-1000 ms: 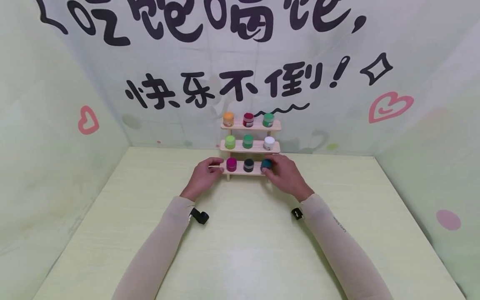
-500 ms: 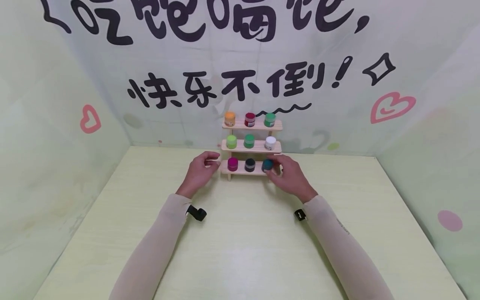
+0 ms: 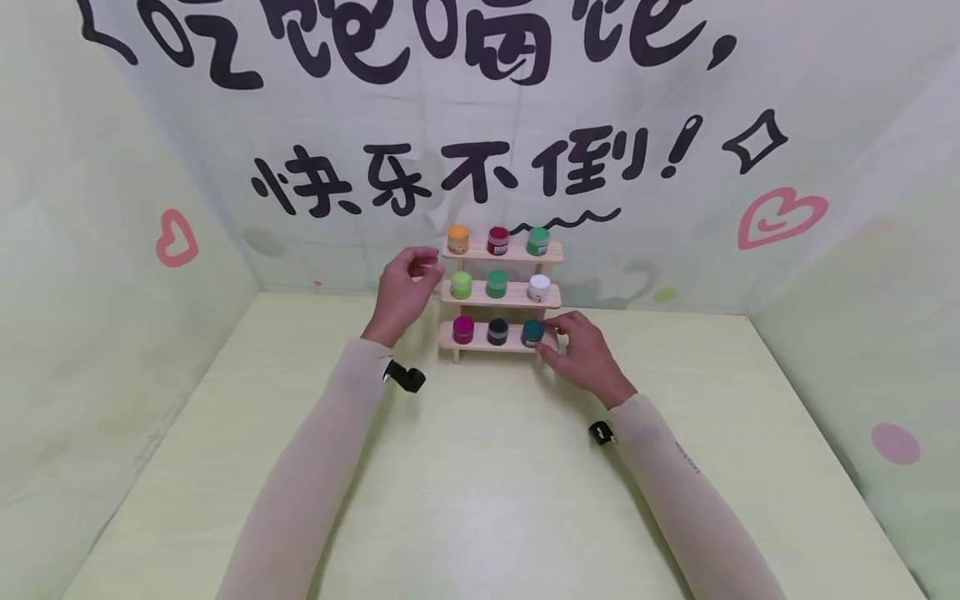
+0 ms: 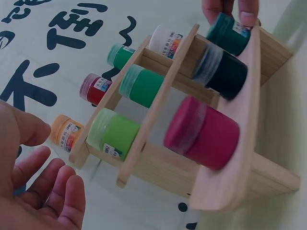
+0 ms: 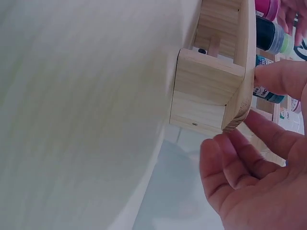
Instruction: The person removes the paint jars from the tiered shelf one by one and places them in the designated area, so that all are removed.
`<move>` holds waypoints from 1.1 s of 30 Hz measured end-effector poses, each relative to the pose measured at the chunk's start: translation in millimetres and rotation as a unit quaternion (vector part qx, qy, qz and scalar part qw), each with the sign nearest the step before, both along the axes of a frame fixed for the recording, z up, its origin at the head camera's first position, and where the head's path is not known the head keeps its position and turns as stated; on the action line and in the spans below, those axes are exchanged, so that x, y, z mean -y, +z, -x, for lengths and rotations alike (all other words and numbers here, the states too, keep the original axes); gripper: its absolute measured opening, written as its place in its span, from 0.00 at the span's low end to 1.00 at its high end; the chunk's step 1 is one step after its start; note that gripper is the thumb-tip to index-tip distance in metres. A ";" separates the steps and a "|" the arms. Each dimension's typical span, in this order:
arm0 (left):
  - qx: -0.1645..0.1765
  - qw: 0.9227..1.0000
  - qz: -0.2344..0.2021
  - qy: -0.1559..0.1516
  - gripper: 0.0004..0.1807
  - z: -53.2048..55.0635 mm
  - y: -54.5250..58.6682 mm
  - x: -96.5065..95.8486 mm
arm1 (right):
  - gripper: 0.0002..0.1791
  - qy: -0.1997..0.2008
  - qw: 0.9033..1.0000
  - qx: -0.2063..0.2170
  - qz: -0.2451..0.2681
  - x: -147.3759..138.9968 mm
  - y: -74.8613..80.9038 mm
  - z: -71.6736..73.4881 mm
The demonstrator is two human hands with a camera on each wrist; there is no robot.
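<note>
A three-tier wooden shelf bears rows of small paint jars. My left hand hovers beside its upper left, fingers loosely bent and holding nothing; in the left wrist view the thumb is close to the orange jar. The light green jar and magenta jar stand on the lower tiers. My right hand is at the right end of the lowest tier, thumb and index finger beside the teal jar. In the right wrist view the thumb overlaps that jar; its other fingers are loosely bent.
The shelf stands at the back of a pale table, close to a printed wall cloth. More jars fill the tiers: dark red, green, white and black. Cloth walls rise at both sides.
My left hand has left the lowest tier's left end and risen to the height of the upper tiers. The right fingers have drawn slightly rightward from the teal jar, which now shows fully.
</note>
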State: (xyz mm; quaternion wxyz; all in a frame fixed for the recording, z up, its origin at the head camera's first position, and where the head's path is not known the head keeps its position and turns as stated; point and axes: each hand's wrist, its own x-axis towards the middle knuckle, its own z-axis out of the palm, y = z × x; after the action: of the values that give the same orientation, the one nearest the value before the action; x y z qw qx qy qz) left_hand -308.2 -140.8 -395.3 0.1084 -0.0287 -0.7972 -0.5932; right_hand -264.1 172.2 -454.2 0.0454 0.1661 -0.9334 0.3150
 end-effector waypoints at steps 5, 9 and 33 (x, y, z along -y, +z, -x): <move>0.008 1.000 0.002 0.011 0.22 13.9 18.4 -7.2 | 0.25 0.002 1.000 0.025 0.011 1.8 -2.7 0.6; 0.009 1.000 0.012 0.013 0.25 22.2 21.9 -10.1 | 0.25 0.003 0.999 0.037 0.017 3.0 -3.1 0.2; 0.000 0.999 -0.032 -0.008 0.25 17.2 10.2 18.1 | 0.26 -0.050 0.992 0.090 0.068 -5.3 -2.5 -1.3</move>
State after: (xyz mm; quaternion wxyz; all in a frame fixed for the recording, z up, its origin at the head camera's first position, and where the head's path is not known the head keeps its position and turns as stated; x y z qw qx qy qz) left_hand -325.4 -158.8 -385.1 0.1040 -0.0314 -0.7776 -0.6194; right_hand -262.8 177.6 -456.7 -0.0121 0.0866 -0.9170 0.3891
